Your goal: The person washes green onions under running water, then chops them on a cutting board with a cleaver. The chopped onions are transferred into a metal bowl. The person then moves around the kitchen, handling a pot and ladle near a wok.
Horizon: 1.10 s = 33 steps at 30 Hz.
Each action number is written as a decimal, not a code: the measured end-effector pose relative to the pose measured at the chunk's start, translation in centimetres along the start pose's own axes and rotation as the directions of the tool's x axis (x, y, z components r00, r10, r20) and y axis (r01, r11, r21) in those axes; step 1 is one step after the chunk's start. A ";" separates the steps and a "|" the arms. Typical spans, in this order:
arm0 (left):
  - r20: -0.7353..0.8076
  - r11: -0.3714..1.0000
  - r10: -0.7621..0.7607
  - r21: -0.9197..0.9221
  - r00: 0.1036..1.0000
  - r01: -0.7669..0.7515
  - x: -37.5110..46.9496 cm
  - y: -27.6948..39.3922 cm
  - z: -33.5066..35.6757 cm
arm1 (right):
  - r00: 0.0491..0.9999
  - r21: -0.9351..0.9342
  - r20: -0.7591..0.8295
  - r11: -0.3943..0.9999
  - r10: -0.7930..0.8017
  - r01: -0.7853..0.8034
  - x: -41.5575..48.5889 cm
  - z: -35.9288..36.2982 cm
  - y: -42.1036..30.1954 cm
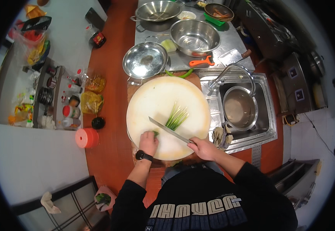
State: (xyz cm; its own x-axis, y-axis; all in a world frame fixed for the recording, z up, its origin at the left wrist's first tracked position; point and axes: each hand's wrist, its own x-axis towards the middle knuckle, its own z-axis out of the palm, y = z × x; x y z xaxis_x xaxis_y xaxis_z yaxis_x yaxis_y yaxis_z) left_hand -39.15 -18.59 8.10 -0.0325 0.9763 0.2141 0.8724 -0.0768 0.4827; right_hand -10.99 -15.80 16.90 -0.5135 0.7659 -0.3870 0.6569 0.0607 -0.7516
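Note:
A thick round white cutting board lies before me. On its right half rests a bunch of green scallions, pale ends pointing away from me. My right hand grips the handle of a kitchen knife, whose blade slants across the board to the upper left, beside the cut ends of the bunch. At the board's lower left, my left hand has its fingers curled over a bit of green leaf. How firmly those fingers hold it is partly hidden. A black watch is on that wrist.
A steel sink with a water-filled pot and an arched faucet adjoins the board's right. Beyond it stand a steel basin, a round steel lid, green chili peppers, an orange peeler and a cleaver.

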 end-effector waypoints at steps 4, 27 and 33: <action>-0.009 0.996 -0.085 0.034 0.996 0.086 4.2 -1.7 0.9 | 0.978 0.092 -0.183 0.992 0.099 -0.083 -2.4 -1.8 1.8; 0.178 0.993 0.115 -0.019 0.977 -0.113 7.0 6.7 4.9 | 0.972 -0.116 -0.159 0.974 0.175 -0.195 -1.1 -4.9 3.2; 0.222 0.999 0.037 -0.016 0.974 -0.035 3.4 6.1 2.6 | 0.978 -0.074 -0.138 0.983 0.157 -0.168 -1.8 -4.1 3.4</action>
State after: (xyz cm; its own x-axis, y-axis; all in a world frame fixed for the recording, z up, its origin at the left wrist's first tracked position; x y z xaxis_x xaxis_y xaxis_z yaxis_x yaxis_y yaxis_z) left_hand -32.67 -15.22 9.54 0.1091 0.9933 0.0380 0.8650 -0.1137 0.4887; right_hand -5.53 -14.37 17.23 -0.3230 0.8469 -0.4224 0.7729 -0.0214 -0.6341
